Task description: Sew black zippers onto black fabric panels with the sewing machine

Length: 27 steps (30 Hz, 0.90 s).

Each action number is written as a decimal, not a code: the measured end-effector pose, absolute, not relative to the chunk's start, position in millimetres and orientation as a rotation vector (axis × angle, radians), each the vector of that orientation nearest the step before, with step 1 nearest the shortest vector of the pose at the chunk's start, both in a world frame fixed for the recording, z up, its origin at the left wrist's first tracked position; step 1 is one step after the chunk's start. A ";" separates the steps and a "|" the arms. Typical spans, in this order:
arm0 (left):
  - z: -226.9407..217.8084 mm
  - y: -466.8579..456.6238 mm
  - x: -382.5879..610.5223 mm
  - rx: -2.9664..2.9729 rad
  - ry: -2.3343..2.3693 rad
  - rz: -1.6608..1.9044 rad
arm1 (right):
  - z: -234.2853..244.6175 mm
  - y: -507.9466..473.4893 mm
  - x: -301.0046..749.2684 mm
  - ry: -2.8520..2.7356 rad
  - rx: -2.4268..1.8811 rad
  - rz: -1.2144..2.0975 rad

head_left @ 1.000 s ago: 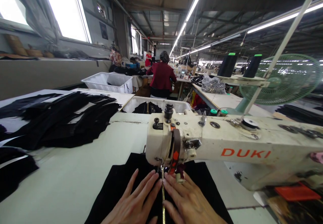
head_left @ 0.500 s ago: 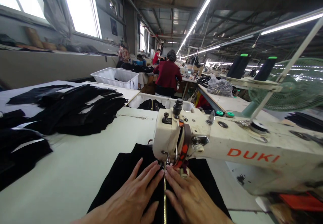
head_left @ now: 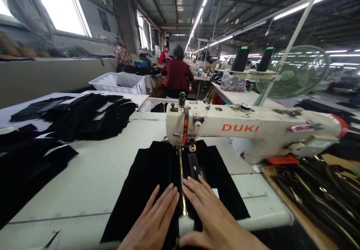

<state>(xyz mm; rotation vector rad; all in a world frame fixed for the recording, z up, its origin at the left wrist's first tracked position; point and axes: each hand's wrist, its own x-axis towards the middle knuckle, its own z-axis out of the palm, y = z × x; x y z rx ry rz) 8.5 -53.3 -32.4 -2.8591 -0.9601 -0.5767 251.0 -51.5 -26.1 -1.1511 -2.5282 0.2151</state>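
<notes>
Black fabric (head_left: 149, 175) lies flat on the sewing table, its far part under the presser foot of a white sewing machine (head_left: 209, 124). A gold-toothed zipper (head_left: 182, 180) runs down the middle of the fabric toward me. Left of the zipper, my left hand (head_left: 157, 214) rests on the fabric with fingers stretched out. My right hand (head_left: 209, 214) lies to the right, fingers extended and fingertips beside the zipper. Just beyond the right fingers, a dark slotted plate (head_left: 194, 166) sits on the fabric. Neither hand grasps anything.
Stacks of black fabric pieces (head_left: 84, 116) cover the table's left side. More gold-toothed zippers (head_left: 317, 190) lie in a box at lower right. Farther off are a white bin (head_left: 118, 83), a green fan (head_left: 295, 71), thread cones (head_left: 240, 59) and a seated person (head_left: 177, 73) in dark red.
Both hands have moved back from the needle toward me along the fabric. The view has shifted, showing more of the machine, the box of zippers and the table's front edge.
</notes>
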 end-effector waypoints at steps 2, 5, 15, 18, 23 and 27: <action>-36.4 -58.2 3.7 -2.878 -1.019 -0.652 | -30.8 -62.0 250.2 -2.562 -1.084 0.215; -36.6 -52.8 -5.7 -2.961 -1.142 -0.665 | -34.6 -65.3 245.6 -2.548 -1.089 0.168; 5.9 -31.4 -33.8 -3.055 -1.212 -0.422 | 32.6 -27.1 269.0 -2.472 -0.995 0.334; 15.2 -25.9 -37.9 -3.079 -1.094 -0.343 | 36.4 -23.2 267.3 -2.697 -0.882 0.130; -0.1 -40.9 -16.4 -3.046 -0.948 -0.421 | -5.4 -52.5 247.1 -2.736 -0.854 -0.048; -15.1 -56.4 -0.4 -3.009 -0.932 -0.494 | -20.2 -68.7 248.5 -2.601 -0.968 0.045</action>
